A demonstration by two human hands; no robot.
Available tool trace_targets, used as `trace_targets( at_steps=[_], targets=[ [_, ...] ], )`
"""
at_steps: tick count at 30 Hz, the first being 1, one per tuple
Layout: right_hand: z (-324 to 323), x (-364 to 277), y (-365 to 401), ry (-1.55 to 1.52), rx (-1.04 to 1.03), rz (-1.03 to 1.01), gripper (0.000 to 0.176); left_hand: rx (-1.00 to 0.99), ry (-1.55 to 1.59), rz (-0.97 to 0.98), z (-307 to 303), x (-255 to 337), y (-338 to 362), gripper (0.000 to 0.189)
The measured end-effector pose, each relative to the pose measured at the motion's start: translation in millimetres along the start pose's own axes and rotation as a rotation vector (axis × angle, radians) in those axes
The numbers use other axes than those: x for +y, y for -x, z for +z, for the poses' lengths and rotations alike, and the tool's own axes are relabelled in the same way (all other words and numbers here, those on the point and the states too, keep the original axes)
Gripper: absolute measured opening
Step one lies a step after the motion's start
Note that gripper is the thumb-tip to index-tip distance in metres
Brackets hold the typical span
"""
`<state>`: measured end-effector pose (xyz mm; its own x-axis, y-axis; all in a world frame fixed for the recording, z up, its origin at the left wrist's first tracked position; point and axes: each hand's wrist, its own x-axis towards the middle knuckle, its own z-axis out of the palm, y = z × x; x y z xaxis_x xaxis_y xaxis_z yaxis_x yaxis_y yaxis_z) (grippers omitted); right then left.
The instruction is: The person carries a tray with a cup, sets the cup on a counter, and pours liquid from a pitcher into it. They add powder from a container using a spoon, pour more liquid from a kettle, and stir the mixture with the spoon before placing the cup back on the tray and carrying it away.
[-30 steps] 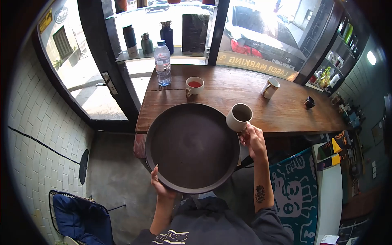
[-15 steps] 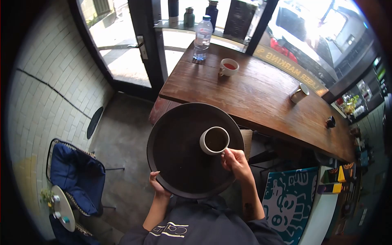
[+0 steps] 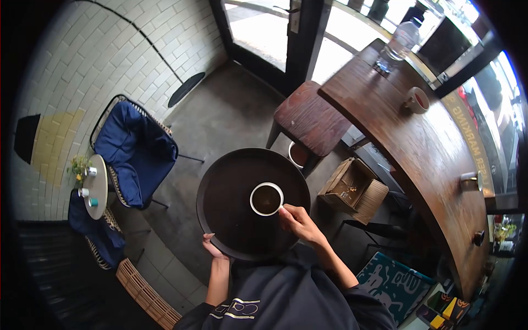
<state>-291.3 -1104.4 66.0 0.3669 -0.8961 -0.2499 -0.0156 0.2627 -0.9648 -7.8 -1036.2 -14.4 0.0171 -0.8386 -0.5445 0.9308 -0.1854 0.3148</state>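
Note:
My left hand (image 3: 215, 247) grips the near left rim of a round dark tray (image 3: 225, 203), thumb over the edge and the other fingers hidden underneath. On the right, my right hand (image 3: 297, 221) pinches the handle of a white cup (image 3: 267, 199) filled with dark liquid. The cup is over the tray, right of its middle, upright. Away to the upper right, a second white cup (image 3: 417, 101) with reddish liquid stands on the wooden table (image 3: 396, 129), near a clear plastic bottle (image 3: 397, 46).
A red-brown stool (image 3: 313, 116) stands beyond the tray, with an open cardboard box (image 3: 352, 190) to its right. A blue-cushioned chair (image 3: 135, 151) and a small round table (image 3: 97, 187) are at left. A metal pitcher (image 3: 470, 181) sits on the wooden table.
My view has turned left, so the wooden table shifts right and the stool and box show more. The cup now appears closer to the tray's middle, still in my right hand.

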Motion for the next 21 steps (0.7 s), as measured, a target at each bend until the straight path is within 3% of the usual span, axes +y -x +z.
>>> trace_targets(
  at_steps=[3,5,10,12,16,21],
  targets=[
    [11,7,-25,-0.043,-0.042,0.051,0.041,-0.038,0.149,0.066,-45,18,-8,0.046],
    [13,19,-43,-0.072,-0.047,0.044,0.040,0.083,0.060,0.144,-30,30,-9,0.051],
    [23,56,-82,-0.269,0.057,0.106,0.038,0.316,-0.015,0.191,-69,72,-37,0.050],
    [19,81,-98,-0.409,0.207,0.113,0.037,0.408,-0.011,0.211,-75,83,-51,0.050],
    [11,141,-136,-0.424,0.451,0.140,0.038,0.296,-0.058,0.106,-98,104,-78,0.054],
    [-12,248,-192,-0.510,0.772,0.176,0.038,0.536,-0.120,0.097,-143,71,-93,0.055]
  ],
)
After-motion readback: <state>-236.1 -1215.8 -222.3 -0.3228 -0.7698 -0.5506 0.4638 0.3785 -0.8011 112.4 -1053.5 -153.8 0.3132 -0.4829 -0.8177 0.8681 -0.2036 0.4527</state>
